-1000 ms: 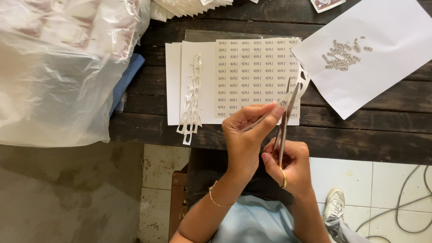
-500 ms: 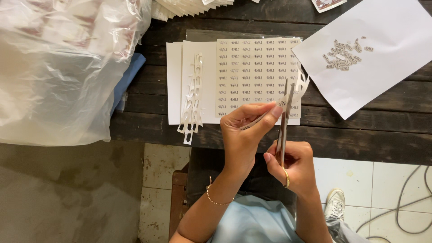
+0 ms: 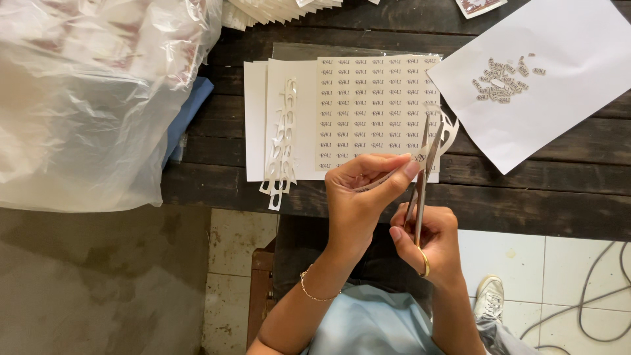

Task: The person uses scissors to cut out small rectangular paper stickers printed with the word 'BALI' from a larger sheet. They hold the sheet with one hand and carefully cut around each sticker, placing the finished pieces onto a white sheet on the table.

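A thin paper strip (image 3: 388, 179) is pinched between thumb and fingertips of the left hand (image 3: 358, 200), the grip closed on it just over the near edge of the dark wooden bench (image 3: 526, 197). Scissors (image 3: 424, 174) are held upright in the right hand (image 3: 427, 236), fingers wrapped tight around the handles, blades nearly shut and touching the strip's far end. Behind them a sheet of small printed labels (image 3: 374, 105) is laid flat, with a cut-out paper offcut (image 3: 281, 148) draped over the bench edge to its left. Cut labels (image 3: 503, 80) are piled on a white sheet (image 3: 559, 112) well to the right. A large plastic bag (image 3: 85, 98) is heaped at the far left.

A risk is judged here: the blades are close to the left fingertips, so a nick could be caused by a slip. A label could also be sliced through if the strip is twisted, and the tiny piece could be dropped to the floor.
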